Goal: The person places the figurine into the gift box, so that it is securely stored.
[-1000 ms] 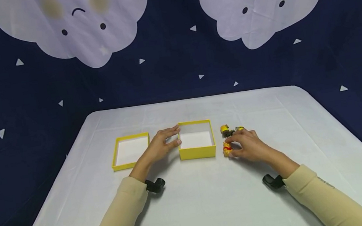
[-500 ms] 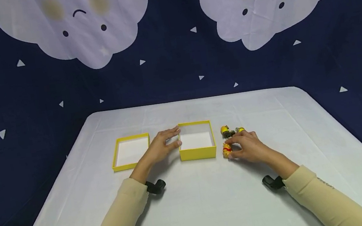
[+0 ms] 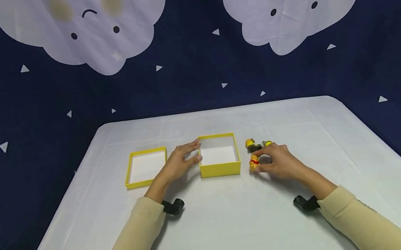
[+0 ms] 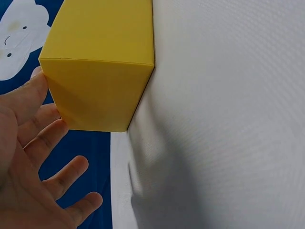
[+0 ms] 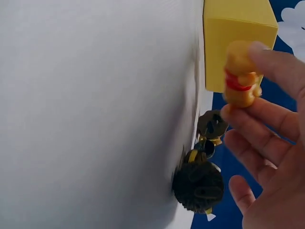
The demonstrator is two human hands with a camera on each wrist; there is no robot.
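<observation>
My right hand (image 3: 280,162) pinches a small orange-yellow bear figurine with a red band (image 5: 238,81) between thumb and fingertips. The right wrist view shows the figurine raised off the white cloth. Behind that hand lie more small yellow-and-dark figurines (image 3: 252,145), partly hidden by the fingers in the head view. My left hand (image 3: 179,162), its fingers spread and fairly straight, touches the left side of a yellow box (image 3: 220,169) with a white inside. The box stands open at the top, and I see nothing inside it.
To the left, a shallow yellow-rimmed lid (image 3: 138,184) lies with its white inside up, partly behind the left forearm. A white cloth covers the table (image 3: 229,223). A dark blue cloud-print curtain (image 3: 194,79) hangs beyond the far edge.
My right hand has raised the bear figurine slightly off the cloth. The left hand stays at the side of the box, and the other figurines have not moved.
</observation>
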